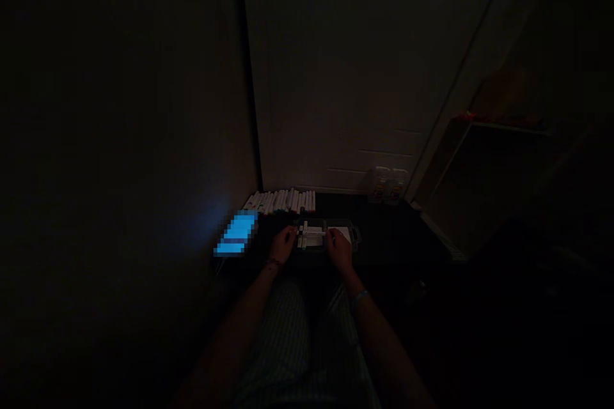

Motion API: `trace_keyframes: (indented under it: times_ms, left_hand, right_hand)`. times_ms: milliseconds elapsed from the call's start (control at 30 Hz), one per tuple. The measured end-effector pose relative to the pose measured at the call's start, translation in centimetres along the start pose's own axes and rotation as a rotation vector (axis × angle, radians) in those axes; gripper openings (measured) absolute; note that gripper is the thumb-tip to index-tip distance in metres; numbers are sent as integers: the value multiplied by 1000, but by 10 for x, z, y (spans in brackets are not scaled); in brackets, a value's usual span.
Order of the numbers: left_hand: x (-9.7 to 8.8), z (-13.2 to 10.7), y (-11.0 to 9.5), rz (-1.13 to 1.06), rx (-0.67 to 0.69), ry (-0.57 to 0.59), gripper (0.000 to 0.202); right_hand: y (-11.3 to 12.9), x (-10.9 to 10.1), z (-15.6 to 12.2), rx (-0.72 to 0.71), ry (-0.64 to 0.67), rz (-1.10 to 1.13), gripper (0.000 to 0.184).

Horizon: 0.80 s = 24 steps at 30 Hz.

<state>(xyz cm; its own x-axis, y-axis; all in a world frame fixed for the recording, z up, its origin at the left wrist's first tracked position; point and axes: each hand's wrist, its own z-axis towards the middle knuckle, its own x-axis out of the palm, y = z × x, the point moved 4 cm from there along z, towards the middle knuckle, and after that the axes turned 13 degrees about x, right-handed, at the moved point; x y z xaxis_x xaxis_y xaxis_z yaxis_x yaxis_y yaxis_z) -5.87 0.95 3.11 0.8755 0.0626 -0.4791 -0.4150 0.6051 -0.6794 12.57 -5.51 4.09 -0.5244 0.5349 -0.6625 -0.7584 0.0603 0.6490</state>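
Observation:
In dim light, a clear plastic case [355,238] lies open on the dark table in front of me. Several white markers [302,241] stand side by side in its left part, next to paler white areas. A single white marker [314,234] lies crosswise above the case. Its right end is in the closed fingers of my right hand [339,250]. My left hand [283,244] is at the case's left end, fingers curled and close to the marker's other end. Darkness hides what those left fingertips hold, if anything.
A row of white markers [283,201] lies along the wall behind the case. A lit, blurred-out screen [236,234] leans at the left. Two clear packages [387,185] stand at the back right. A shelf-like unit [451,150] is farther right.

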Motion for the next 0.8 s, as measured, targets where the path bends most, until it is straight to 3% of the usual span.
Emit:
trace_keyframes:
  times_ms: [800]
  left_hand:
    - [0,-1,3,7,-7,-18,35]
  right_hand:
    - [-4,6,3,19,-10,-34,34]
